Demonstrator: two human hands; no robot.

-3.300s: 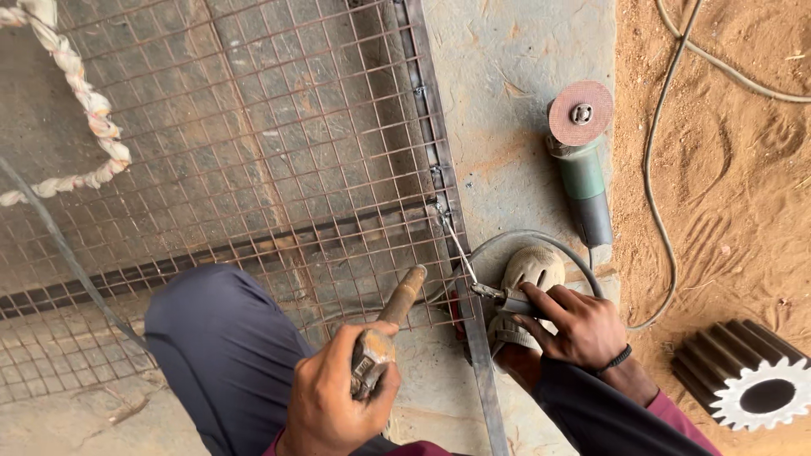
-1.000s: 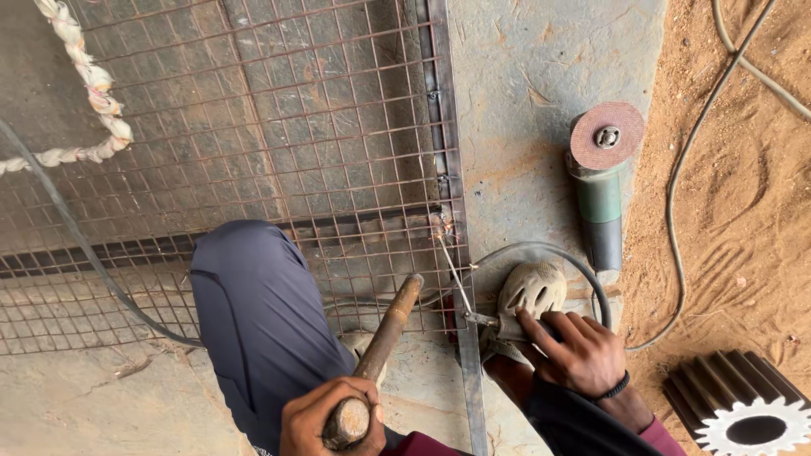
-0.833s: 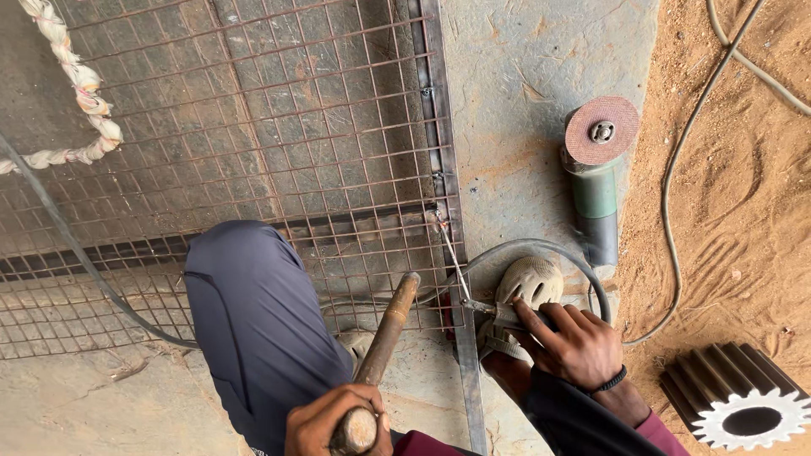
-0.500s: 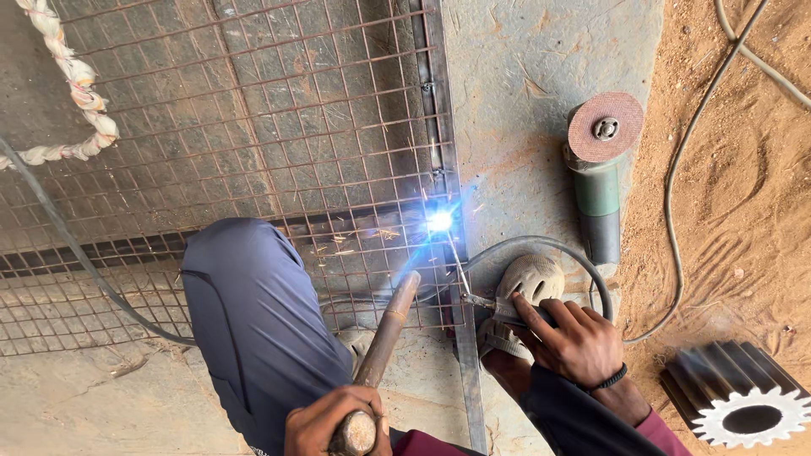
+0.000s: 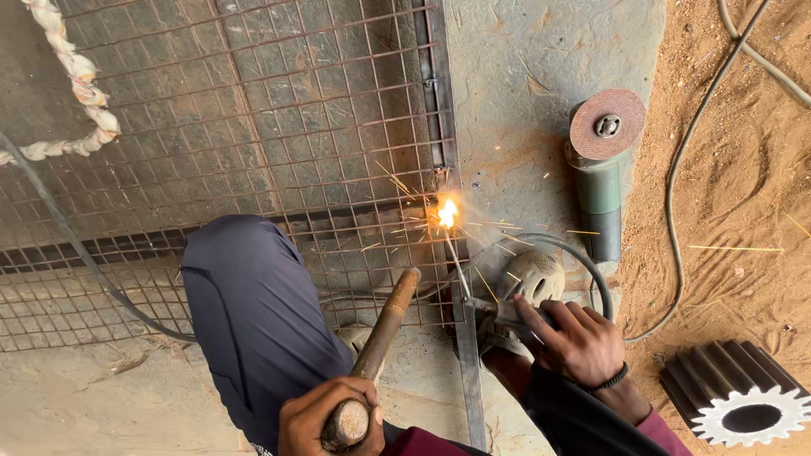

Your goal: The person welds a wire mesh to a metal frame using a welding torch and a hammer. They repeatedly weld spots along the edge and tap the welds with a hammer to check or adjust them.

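Observation:
My right hand (image 5: pixel 574 342) grips a welding electrode holder (image 5: pixel 498 312). Its thin rod (image 5: pixel 454 257) slants up to a bright spark (image 5: pixel 446 213) on the vertical steel bar (image 5: pixel 439 110) of a wire mesh panel (image 5: pixel 253 127). Sparks fly out around that spot. My left hand (image 5: pixel 325 418) is closed on the end of a wooden hammer handle (image 5: pixel 384 325) that points up toward the mesh, at the bottom centre. My knee in dark trousers (image 5: pixel 253 312) rests over the mesh between the two hands.
A green angle grinder (image 5: pixel 601 165) with a reddish disc lies on the concrete to the right. A black cable (image 5: pixel 684 160) runs over sandy ground. A large steel gear (image 5: pixel 739 405) sits at the bottom right. A white twisted rope (image 5: pixel 76 84) lies top left.
The rod tip has struck an arc on the frame bar; the flash went from blue-white to orange with flying sparks. Both hands have stayed nearly where they were.

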